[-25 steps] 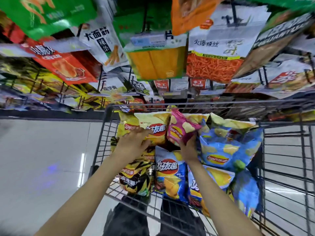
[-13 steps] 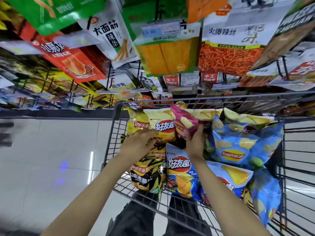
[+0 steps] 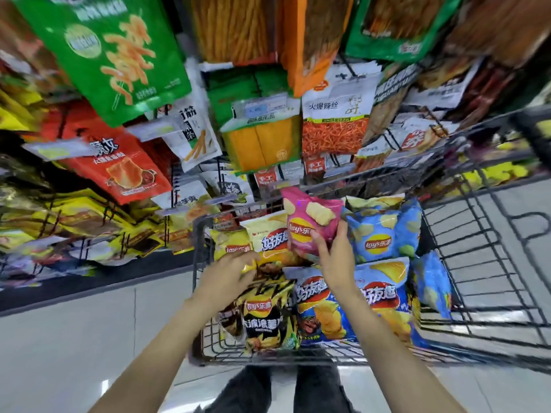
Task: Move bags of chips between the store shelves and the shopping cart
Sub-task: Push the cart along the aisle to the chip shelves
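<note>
Wire shopping cart [image 3: 465, 251] stood in front of the person, its far rim close against the store shelves [image 3: 179, 162], where hanging snack packets crowded the upper view. Cart held a heap of chip bags. Right hand [image 3: 335, 257] gripped the pink Lay's bag [image 3: 310, 222] by its lower part, thumb on the front face, fingers wrapped round the right edge; bag stood upright, raised above the pile near the cart's far side. Left hand [image 3: 226, 277] lay over the left side of the heap, fingers curled onto a yellow Lay's bag [image 3: 234, 244]; whether it pinched that bag or only rested on it could not be told. Beside the yellow bag leaned a pale yellow bag [image 3: 268, 234] with red lettering, touching the pink one's left edge. A light blue Lay's bag [image 3: 384, 234] sat just right of the pink bag. Nearer the person: a black-and-yellow Lay's bag [image 3: 265, 317] under the left wrist, then two blue bags [image 3: 322, 311] with red oval logos, side by side, partly covered by the right forearm. Another blue bag [image 3: 432, 281] rested against the cart's right wall. Pale tiled floor [image 3: 74, 338] to the left; the person's dark trousers [image 3: 256, 389] showed below the cart. Edges of the view were blurred.
</note>
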{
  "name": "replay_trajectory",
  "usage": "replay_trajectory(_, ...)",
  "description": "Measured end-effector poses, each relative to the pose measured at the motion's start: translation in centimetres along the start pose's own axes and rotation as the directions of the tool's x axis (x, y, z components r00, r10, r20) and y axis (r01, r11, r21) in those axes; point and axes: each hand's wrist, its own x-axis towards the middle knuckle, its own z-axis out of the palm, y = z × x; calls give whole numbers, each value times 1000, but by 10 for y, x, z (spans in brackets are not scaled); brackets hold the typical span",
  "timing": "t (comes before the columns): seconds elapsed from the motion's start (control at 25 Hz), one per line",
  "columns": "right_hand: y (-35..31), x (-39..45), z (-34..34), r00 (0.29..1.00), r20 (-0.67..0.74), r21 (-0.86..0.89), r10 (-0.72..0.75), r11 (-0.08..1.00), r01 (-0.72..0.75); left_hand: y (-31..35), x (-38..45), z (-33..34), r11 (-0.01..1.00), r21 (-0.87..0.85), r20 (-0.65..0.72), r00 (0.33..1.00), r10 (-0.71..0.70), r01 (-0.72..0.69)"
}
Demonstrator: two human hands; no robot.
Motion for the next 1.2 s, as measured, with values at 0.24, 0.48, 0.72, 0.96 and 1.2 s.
replay_trajectory(0.24,-40,-80,-50,990,-138,3,40,999,-40,8,-21,-2,967,104,78,972,224,-231)
replay_trajectory(0.48,-40,-162,-124,895,-429,23,124,992,-127,76,-23,15,840,154,164,852,498,-521)
replay_trajectory(0.72,-20,-220,-220,798,-578,120,172,985,-125,191,-32,25,694,142,158,708,688,-706)
replay_trajectory(0.96,19,-287,-328,743,-636,154,207,978,-141,327,-46,59,595,210,133,625,769,-776)
replay_trajectory(1.2,82,-372,-450,673,-706,102,220,972,-210,473,-102,122,507,104,124,517,847,-856)
